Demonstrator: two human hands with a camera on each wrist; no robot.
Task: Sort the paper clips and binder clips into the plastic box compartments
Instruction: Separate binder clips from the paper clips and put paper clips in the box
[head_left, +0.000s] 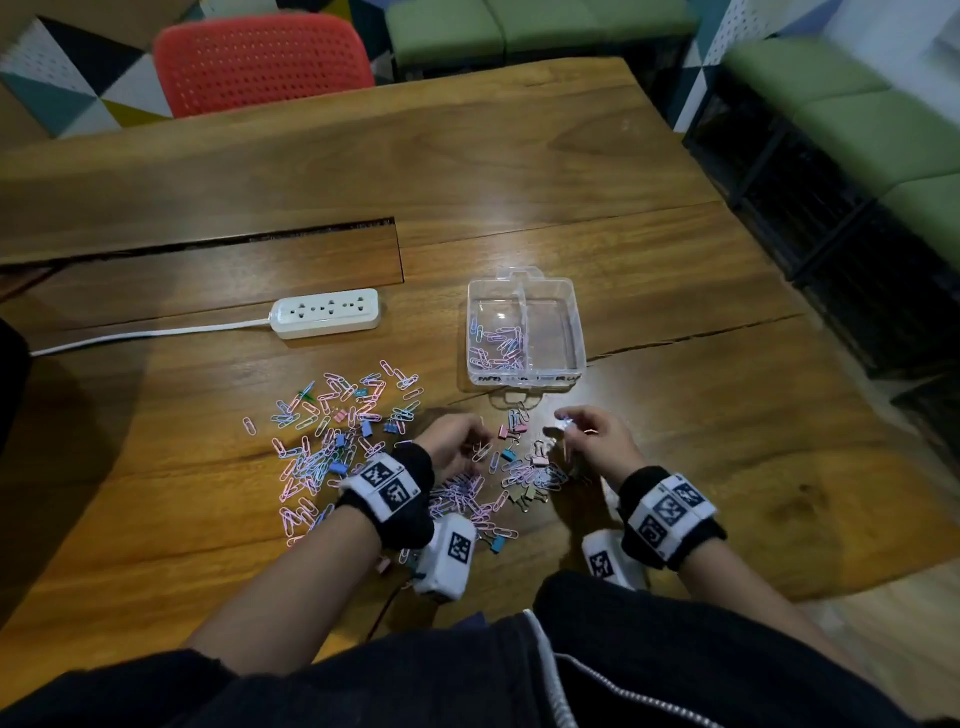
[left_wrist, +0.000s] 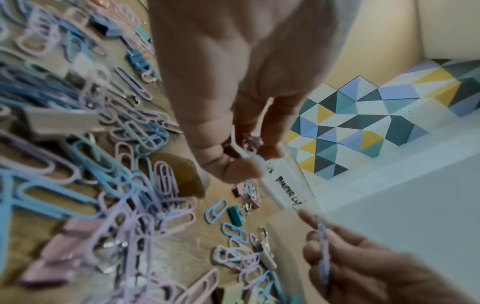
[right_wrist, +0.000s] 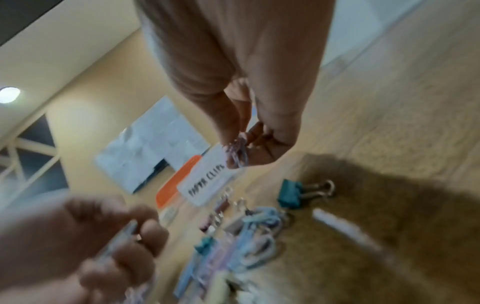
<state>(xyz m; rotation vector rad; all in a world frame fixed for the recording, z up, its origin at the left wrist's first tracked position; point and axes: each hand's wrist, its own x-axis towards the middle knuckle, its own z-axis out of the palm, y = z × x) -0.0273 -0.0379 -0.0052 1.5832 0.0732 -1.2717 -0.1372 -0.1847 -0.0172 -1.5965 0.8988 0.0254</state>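
A clear two-compartment plastic box (head_left: 577, 332) stands on the wooden table; its left compartment holds several paper clips (head_left: 500, 347), and I see nothing in the right one. Pastel paper clips (head_left: 332, 431) and small binder clips (head_left: 506, 456) lie scattered in front of it. My left hand (head_left: 480, 440) hovers over the pile and pinches a few paper clips (left_wrist: 250, 143) between thumb and fingers. My right hand (head_left: 562, 423), just in front of the box, pinches a small bunch of paper clips (right_wrist: 237, 155). A teal binder clip (right_wrist: 291, 194) lies below it.
A white power strip (head_left: 327, 313) with its cord lies left of the box. A cable slot (head_left: 322, 228) cuts the table behind it. A red chair (head_left: 262, 62) stands at the far edge, and green benches (head_left: 883, 130) stand to the right.
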